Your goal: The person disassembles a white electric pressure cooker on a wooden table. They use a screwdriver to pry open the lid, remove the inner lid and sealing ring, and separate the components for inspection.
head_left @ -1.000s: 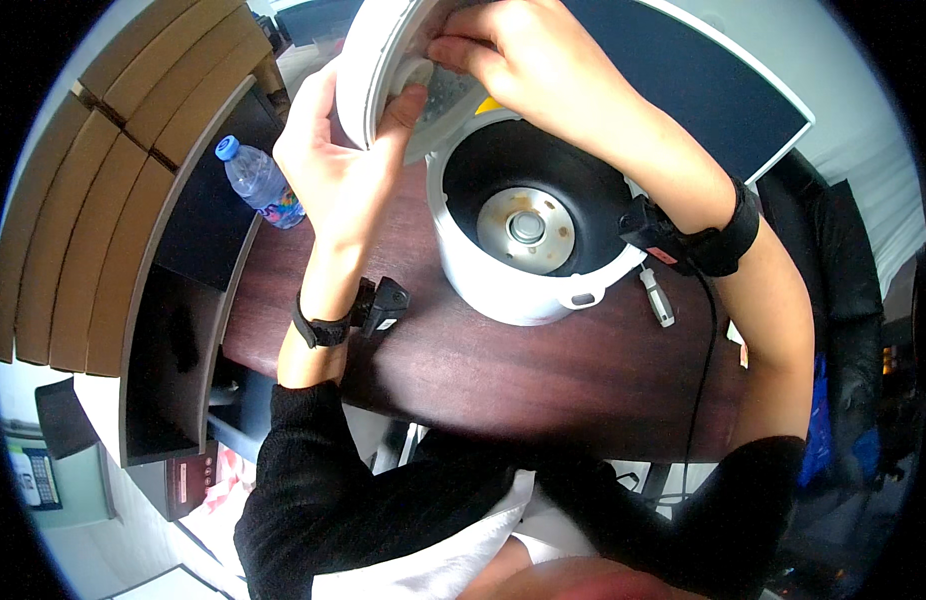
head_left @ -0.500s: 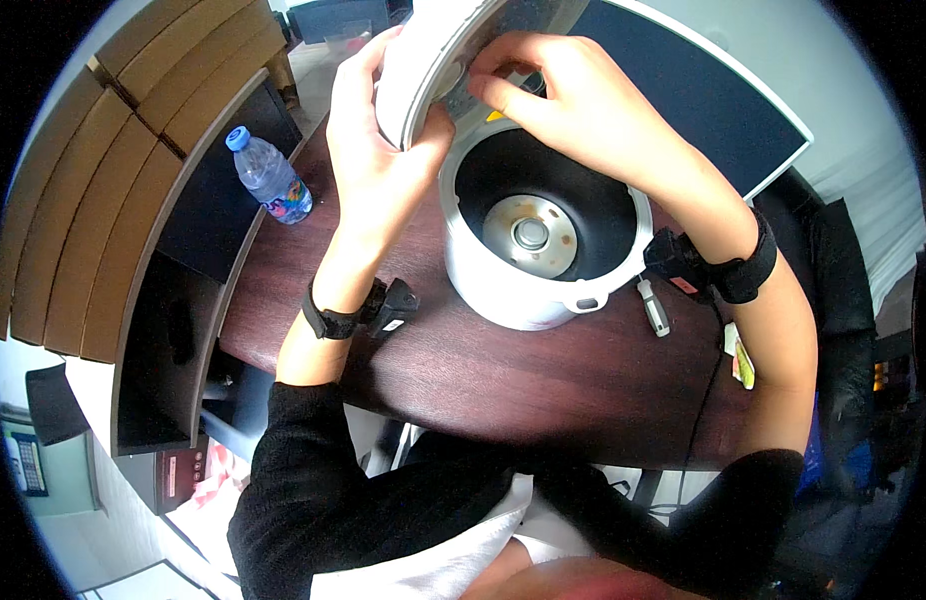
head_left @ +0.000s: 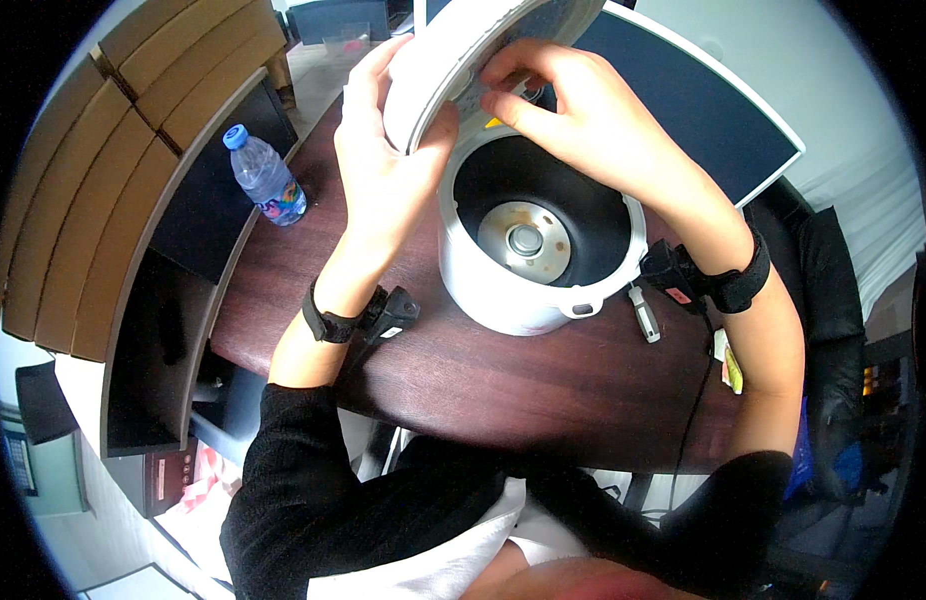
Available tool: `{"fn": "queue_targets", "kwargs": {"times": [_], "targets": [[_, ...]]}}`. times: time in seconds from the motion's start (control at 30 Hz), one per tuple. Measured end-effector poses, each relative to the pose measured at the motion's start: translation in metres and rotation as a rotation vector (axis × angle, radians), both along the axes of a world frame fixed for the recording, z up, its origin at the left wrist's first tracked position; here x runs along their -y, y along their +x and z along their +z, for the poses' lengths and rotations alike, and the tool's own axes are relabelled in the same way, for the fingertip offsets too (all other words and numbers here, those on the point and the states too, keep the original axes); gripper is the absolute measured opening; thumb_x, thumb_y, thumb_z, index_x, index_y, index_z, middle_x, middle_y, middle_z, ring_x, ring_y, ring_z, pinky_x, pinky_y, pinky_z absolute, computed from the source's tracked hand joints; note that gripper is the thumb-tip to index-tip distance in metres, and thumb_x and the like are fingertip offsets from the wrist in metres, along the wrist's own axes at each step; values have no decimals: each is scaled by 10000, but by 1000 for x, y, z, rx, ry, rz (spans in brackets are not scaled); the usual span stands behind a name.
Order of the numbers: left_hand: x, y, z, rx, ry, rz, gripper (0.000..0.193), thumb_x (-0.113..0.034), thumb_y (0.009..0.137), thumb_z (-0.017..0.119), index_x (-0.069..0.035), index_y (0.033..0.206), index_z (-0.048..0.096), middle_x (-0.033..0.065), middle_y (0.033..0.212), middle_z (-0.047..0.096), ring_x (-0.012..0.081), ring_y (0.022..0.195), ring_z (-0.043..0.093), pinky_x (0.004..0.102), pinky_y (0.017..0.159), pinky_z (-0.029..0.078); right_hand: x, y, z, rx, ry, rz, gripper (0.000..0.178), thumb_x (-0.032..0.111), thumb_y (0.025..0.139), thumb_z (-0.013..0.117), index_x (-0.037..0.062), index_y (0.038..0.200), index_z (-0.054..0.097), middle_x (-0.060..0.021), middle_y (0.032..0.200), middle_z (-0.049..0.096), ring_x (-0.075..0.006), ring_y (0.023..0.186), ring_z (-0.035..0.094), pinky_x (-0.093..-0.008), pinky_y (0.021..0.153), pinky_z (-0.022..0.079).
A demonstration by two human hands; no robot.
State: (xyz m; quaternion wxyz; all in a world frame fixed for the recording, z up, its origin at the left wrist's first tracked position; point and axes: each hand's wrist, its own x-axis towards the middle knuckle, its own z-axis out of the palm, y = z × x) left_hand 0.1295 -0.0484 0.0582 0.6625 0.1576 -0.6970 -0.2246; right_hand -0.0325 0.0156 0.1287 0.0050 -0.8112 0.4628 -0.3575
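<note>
Brown cardboard boxes (head_left: 63, 230) at far left, lined up along a dark shelf unit (head_left: 148, 370); next to it we get a clear plastic bottle (head_left: 266, 185) with a blue cap and a printed label, upright near the left edge of the dark wood-grain desk (head_left: 433, 375); left hand (head_left: 388, 175) next, black strapped wrist device (head_left: 393, 312) below it; we see its fingers clamped on the rim of the white rice-cooker lid (head_left: 418, 85), thumb on the inner side, other fingers round the outside; lid is raised and tilted over the far side of the white rice-cooker body (head_left: 493, 300), which stands on the desk, its dark interior facing up; inside we see a round metal heating plate (head_left: 548, 260) with brownish spots; right hand (head_left: 583, 115) is at the lid's underside, fingers bent, thumb and forefinger close together; we cannot tell whether they pinch anything; grey-handled screwdriver (head_left: 645, 318) lies just beside the cooker's right side; then a second wrist device (head_left: 673, 278), a thin black cable (head_left: 691, 430), a white-framed dark monitor (head_left: 703, 130) behind, a small green-and-white packet (head_left: 732, 368) by the right forearm; black chair (head_left: 833, 350) beyond.
</note>
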Motion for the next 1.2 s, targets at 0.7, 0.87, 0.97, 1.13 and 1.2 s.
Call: {"fn": "queue_targets", "kwargs": {"times": [0.7,0.87,0.97,1.13,1.2], "targets": [[36,20,3,-45,201,-675,535,-375,864,599,-72,1286,472,115,1196,557,174,1156,491,339,927,417,-3,-6,-3,-47,-1,4,269,218,837,610,-14,974,604,-124,926,632,-220,877,602,-333,815,468],[32,21,5,-77,276,-630,344,-254,932,526,-65,1218,551,82,1141,598,131,1048,560,272,883,454,-3,-7,-3,-53,-9,6,280,226,838,602,-11,986,605,-122,929,632,-219,876,601,-330,822,465],[30,19,5,-103,292,-614,315,-239,930,534,-69,1192,575,71,1100,620,119,1005,580,250,859,464,-4,-7,-2,-29,20,1,289,234,839,599,-11,991,602,-121,929,630,-216,878,601,-327,824,464],[30,16,5,-109,233,-508,300,-251,929,538,-75,1164,598,65,1053,641,107,978,585,236,826,465,-3,-3,0,-36,13,-1,287,216,809,611,-29,959,601,-173,922,629,-271,887,616,-354,812,476],[30,14,4,-143,285,-530,296,-254,928,541,-74,1155,604,63,1043,644,105,965,587,232,822,460,-3,-4,1,-30,14,-2,285,209,795,618,-36,940,603,-197,916,630,-300,886,624,-369,809,478]]}}
